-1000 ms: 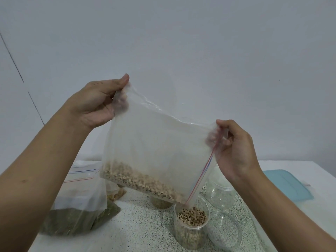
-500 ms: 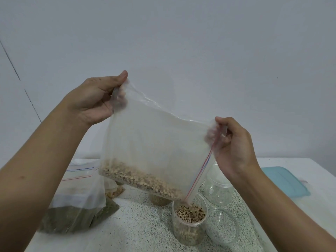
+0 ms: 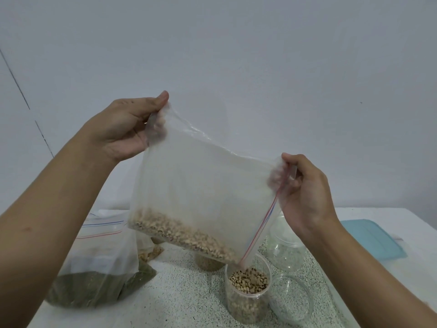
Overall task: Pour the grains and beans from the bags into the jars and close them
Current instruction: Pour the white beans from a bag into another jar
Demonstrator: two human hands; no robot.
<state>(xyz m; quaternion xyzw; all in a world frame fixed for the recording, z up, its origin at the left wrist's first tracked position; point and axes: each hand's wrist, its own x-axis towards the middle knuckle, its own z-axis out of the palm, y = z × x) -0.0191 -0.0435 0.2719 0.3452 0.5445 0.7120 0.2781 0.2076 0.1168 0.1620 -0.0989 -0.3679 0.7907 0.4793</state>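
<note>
Left hand (image 3: 123, 129) and right hand (image 3: 307, 197) fingers (image 3: 290, 159) still pinch the tilted clear plastic zip bag (image 3: 203, 183); pale beans (image 3: 184, 235) apparently keep filling the clear round jar (image 3: 246, 304).

The table (image 3: 184, 301) has a white, speckled top. At the left lies a green bag (image 3: 94, 290) of dark grains, with a tan bag (image 3: 151, 253) just behind it. A bean jar (image 3: 247, 301) stands open near the front, a back jar (image 3: 208, 263) behind it, half hidden. Beside them are an empty jar (image 3: 286, 254) and a clear round piece (image 3: 292, 303), jar or lid. A teal lid (image 3: 371, 240) lies at the right.
</note>
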